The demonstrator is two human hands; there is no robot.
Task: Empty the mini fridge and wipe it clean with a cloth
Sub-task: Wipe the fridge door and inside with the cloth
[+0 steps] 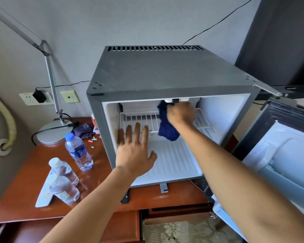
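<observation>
right hand (181,114): fingers curled round the cloth (166,126), working high in the fridge (165,72) near the white knob (172,100) under the ceiling; most of the cloth hangs loose over the shelf (140,121).
left hand (134,148): holds nothing, fingers straight and spread, at the left of the opening just above the fridge floor; whether it touches, i cannot tell.
fridge: emptied, door (286,151) swung wide to the right.
bottles (78,151): three stand on the desk (25,190) left of the fridge, on and beside a remote (42,199).
risk, cloth: the dangling end could snag the wire shelf and drag it off its rails.
risk, knob: a hard wipe may turn it.
risk, bottles: a left elbow swinging back could knock them over.
risk, door: leaning on it may tip the fridge.
</observation>
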